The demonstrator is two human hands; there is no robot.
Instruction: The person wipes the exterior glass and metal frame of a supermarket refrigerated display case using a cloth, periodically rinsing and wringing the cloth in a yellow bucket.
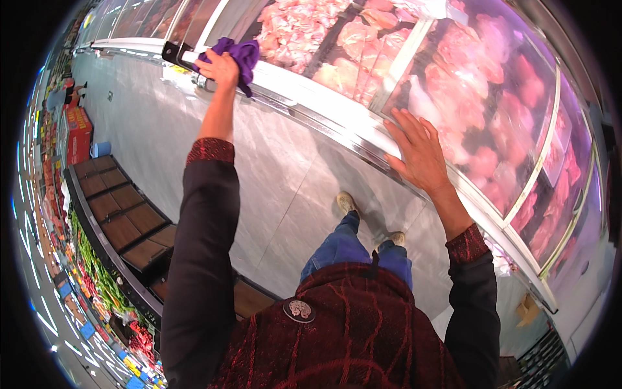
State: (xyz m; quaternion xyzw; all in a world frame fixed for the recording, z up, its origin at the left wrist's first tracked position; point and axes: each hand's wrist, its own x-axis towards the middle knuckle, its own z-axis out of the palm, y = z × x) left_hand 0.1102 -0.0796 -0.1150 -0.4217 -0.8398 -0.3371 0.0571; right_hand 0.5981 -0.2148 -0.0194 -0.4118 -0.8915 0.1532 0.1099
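A crumpled purple cloth (246,54) is under my left hand (221,70), which grips it against the white front ledge (320,104) of a meat display case. A black bracket (171,51) sits on the ledge just left of the cloth. My right hand (417,150) holds nothing; its fingers are spread at the case's front edge, seemingly resting on the ledge or glass. Behind the glass lie raw poultry pieces (466,87). A heap of smaller pale meat pieces (296,34) fills the section nearer my left hand.
Grey tiled floor (272,180) lies between the case and a vegetable stand with brown panels (116,199) and green vegetables (92,257). Farther down the aisle are a red box (77,136), a blue bucket (100,149) and a person (58,99). Cardboard (527,310) lies at lower right.
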